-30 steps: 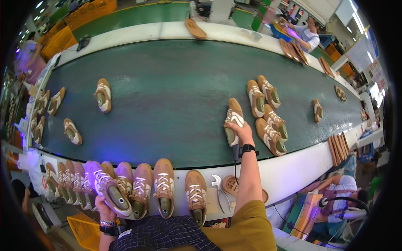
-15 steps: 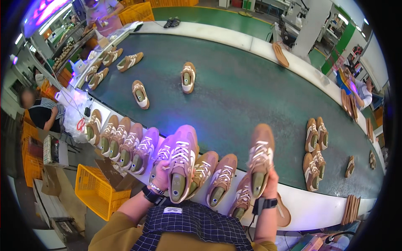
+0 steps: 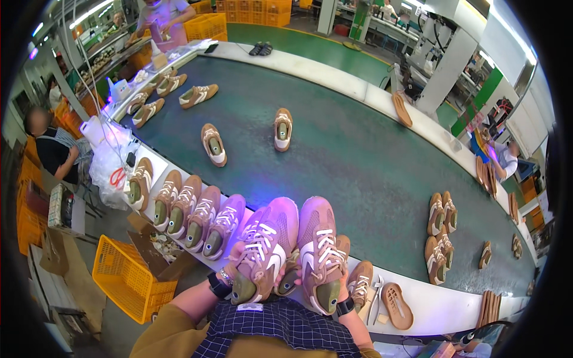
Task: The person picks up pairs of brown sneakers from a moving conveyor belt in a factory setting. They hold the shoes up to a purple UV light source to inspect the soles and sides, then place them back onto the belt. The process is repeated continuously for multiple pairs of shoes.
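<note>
My left hand [image 3: 235, 258] is closed round a tan sneaker [image 3: 276, 237] with white laces and a white side stripe. A matching sneaker [image 3: 319, 246] is gripped by my right hand [image 3: 342, 290], which shows only in part behind it. Both sneakers are held side by side in front of my apron, toes pointing away, an olive-green last inside each heel opening. Behind and between them, other sneakers on the white ledge are mostly hidden. One more sneaker [image 3: 360, 283] rests on the ledge just right of my right hand.
Several sneakers [image 3: 203, 218] line the ledge at left. Pincers [image 3: 375, 299] and a brown sole [image 3: 397, 305] lie at right. The green conveyor belt [image 3: 352, 167] carries more sneakers. A yellow crate [image 3: 124, 286] stands lower left. Co-workers are at the far left and right.
My right hand has brought its sneaker left, beside the one in my left hand. The left sneaker has shifted slightly right and tilted. The pincers and sole have come into clearer sight.
</note>
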`<state>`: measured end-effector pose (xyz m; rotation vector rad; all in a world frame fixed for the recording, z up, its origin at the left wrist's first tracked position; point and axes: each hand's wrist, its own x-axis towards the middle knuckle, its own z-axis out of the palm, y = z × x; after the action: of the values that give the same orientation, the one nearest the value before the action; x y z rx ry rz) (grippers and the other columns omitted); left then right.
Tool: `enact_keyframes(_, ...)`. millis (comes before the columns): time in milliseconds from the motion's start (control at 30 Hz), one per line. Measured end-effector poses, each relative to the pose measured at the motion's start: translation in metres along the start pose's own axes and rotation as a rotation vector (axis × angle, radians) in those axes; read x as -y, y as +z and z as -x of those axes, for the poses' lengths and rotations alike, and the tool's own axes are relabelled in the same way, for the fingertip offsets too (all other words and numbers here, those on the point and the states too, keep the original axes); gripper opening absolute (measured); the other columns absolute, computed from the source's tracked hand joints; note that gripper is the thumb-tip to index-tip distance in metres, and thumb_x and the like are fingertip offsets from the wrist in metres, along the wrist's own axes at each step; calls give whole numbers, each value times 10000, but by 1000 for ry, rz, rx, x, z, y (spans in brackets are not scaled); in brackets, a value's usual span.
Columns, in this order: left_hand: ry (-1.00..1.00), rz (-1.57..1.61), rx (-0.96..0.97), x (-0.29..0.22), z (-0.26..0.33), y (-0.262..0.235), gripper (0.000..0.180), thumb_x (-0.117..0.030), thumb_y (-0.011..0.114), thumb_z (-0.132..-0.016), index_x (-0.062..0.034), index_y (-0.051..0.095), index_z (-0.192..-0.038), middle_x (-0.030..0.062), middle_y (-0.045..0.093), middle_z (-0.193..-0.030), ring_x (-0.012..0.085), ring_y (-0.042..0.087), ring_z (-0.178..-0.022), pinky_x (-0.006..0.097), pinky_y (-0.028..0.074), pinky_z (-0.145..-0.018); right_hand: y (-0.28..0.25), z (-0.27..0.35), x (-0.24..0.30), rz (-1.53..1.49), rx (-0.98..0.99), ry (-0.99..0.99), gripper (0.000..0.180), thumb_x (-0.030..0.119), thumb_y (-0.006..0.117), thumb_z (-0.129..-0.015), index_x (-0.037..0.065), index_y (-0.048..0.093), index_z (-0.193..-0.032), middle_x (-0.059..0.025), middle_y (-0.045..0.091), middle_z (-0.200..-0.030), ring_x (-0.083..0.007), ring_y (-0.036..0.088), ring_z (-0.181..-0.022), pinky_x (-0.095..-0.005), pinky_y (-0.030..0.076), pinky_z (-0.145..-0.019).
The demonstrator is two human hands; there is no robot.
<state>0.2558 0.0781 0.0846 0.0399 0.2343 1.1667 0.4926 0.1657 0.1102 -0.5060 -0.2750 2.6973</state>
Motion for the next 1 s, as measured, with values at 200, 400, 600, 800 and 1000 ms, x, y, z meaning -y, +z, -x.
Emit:
enact_keyframes(200,25,-18,-51,-10,6,-15,706,-434,505,-703,36,473,-1228,233,560,-1146,361,576,-999,452,460,-899,0,-16,-16,146,17,42,1047,777,446,-659,5,317,-1355,-273,484,-1215,-374,573,-991,-442,494,-829)
enact_keyframes(400,65,-52,-113,-20,1,-27,690,-416,510,-709,34,472,-1231,226,560,-1152,354,573,-1012,449,455,-911,10,-20,-25,69,13,-57,999,777,363,-686,-6,376,-1306,-254,541,-1113,-335,602,-877,-399,505,-736)
enact_keyframes(600,271,8,-128,-40,-27,1,636,-351,511,-737,26,457,-1246,205,554,-1176,332,556,-1060,437,425,-958,13,-32,-4,165,-274,-532,511,333,424,-850,-14,477,-1222,-181,574,-1134,-291,598,-977,-405,480,-877)
enact_keyframes(800,399,88,-145,-54,-41,12,406,-140,539,-854,-40,455,-1239,84,567,-1189,236,543,-1106,423,419,-977,46,-33,8,7,-300,-819,517,118,574,-813,47,408,-1298,-129,522,-1248,-275,526,-1127,-451,427,-974)
enact_keyframes(1000,431,-12,-324,-46,-45,8,360,-139,598,-836,-71,496,-1174,64,591,-1110,223,565,-1053,447,476,-897,34,-28,-2,25,-427,-838,500,155,599,-826,65,413,-1281,-105,524,-1235,-258,514,-1140,-442,484,-913)
